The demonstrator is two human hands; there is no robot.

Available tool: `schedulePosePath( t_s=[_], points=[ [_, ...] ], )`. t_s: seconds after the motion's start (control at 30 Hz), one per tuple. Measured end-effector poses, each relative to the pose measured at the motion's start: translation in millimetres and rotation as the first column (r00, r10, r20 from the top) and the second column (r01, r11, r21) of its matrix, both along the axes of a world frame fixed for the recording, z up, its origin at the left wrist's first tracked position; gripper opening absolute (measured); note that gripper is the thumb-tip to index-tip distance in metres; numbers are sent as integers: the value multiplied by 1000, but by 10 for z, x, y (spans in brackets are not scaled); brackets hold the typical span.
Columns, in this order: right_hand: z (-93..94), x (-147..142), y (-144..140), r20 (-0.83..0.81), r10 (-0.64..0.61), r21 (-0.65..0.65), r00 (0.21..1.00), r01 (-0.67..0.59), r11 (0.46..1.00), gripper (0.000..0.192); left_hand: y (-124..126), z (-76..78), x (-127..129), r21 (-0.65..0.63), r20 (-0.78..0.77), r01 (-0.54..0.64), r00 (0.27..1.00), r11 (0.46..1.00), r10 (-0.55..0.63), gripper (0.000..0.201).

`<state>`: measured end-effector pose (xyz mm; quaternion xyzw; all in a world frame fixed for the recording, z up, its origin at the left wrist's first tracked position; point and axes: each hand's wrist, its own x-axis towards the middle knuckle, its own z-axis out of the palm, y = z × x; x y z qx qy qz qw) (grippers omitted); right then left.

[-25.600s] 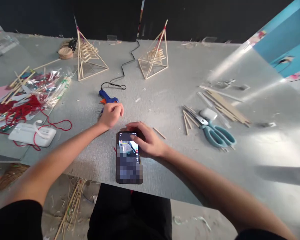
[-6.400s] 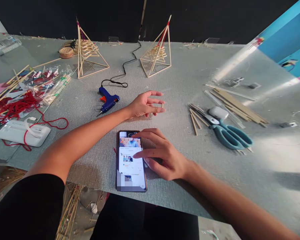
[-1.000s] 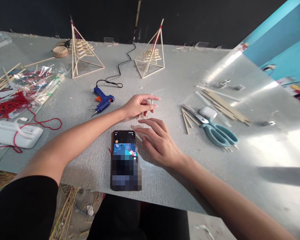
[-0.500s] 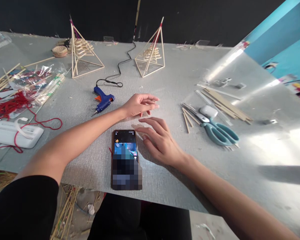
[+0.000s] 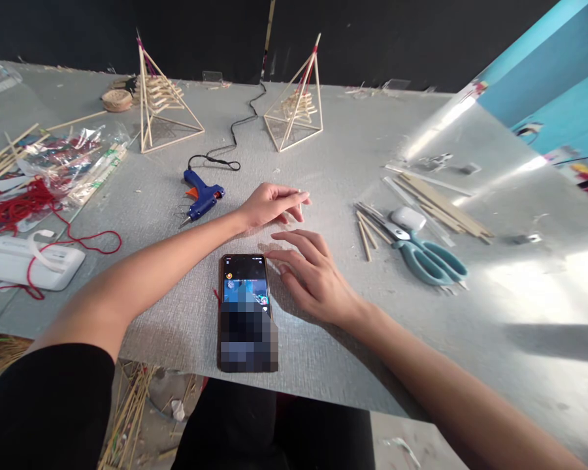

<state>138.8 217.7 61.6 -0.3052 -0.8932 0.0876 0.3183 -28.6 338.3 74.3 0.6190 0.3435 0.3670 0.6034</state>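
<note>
My left hand (image 5: 270, 203) rests on the grey table (image 5: 343, 170) beyond the phone, fingers curled, pinching a short wooden stick (image 5: 301, 208) at its fingertips. My right hand (image 5: 314, 277) lies flat with its fingers spread just right of the phone (image 5: 245, 307) and holds nothing; its fingertips sit by the phone's top right corner. The phone lies face up near the table's front edge with its screen lit.
A blue glue gun (image 5: 202, 196) with a black cord lies left of my left hand. Teal scissors (image 5: 428, 258), loose sticks (image 5: 366, 230) and flat wooden strips (image 5: 445, 205) lie at the right. Two stick pyramids (image 5: 164, 108) (image 5: 296, 108) stand at the back. Red yarn (image 5: 14, 209) and a white box (image 5: 27, 261) are at the left.
My left hand's fingers have curled down toward the table with the short stick. My right hand and the phone have hardly moved.
</note>
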Motion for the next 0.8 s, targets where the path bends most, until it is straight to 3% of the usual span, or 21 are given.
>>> schedulePosePath(
  t_s=[0.23, 0.5, 0.63, 0.8],
  points=[
    [-3, 9, 6, 18, 7, 22, 1000, -7, 1000, 35, 43, -81, -4, 11, 141, 24, 990, 1000, -25, 19],
    [-10, 9, 7, 7, 8, 18, 1000, -8, 1000, 36, 45, -27, -28, 55, 20, 23, 999, 998, -24, 26],
    [-11, 9, 10, 9, 10, 16, 1000, -10, 1000, 37, 54, -31, -32, 30, 47, 40, 998, 999, -41, 41],
    [-14, 10, 14, 9, 12, 24, 1000, -12, 1000, 36, 45, -18, -41, 38, 81, 49, 995, 998, -52, 42]
  ],
)
